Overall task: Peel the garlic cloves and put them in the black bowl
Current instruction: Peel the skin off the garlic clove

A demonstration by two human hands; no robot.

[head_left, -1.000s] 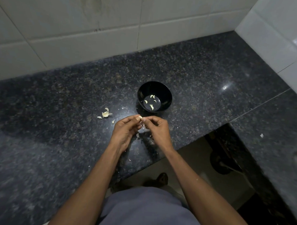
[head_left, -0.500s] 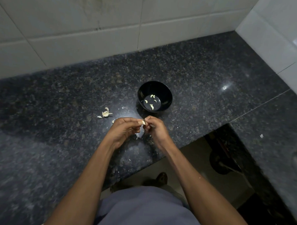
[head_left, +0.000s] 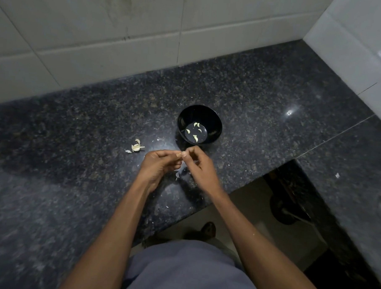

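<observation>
A small black bowl (head_left: 210, 114) stands on the dark granite counter (head_left: 74, 194) and holds several peeled garlic cloves (head_left: 195, 138). Just in front of it my left hand (head_left: 160, 165) and my right hand (head_left: 200, 166) meet, fingertips pinched together on a garlic clove (head_left: 180, 154) that is almost fully hidden between them. A remnant of the garlic bulb with papery skin (head_left: 136, 146) lies on the counter to the left of my hands.
Bits of garlic skin (head_left: 177, 175) lie on the counter under my hands. White tiled walls (head_left: 124, 43) bound the counter at the back and right. The counter's front edge (head_left: 237, 190) drops to the floor near my right wrist.
Both hands stayed together on the clove and shifted slightly toward the bowl; the fingers have kept working at it.
</observation>
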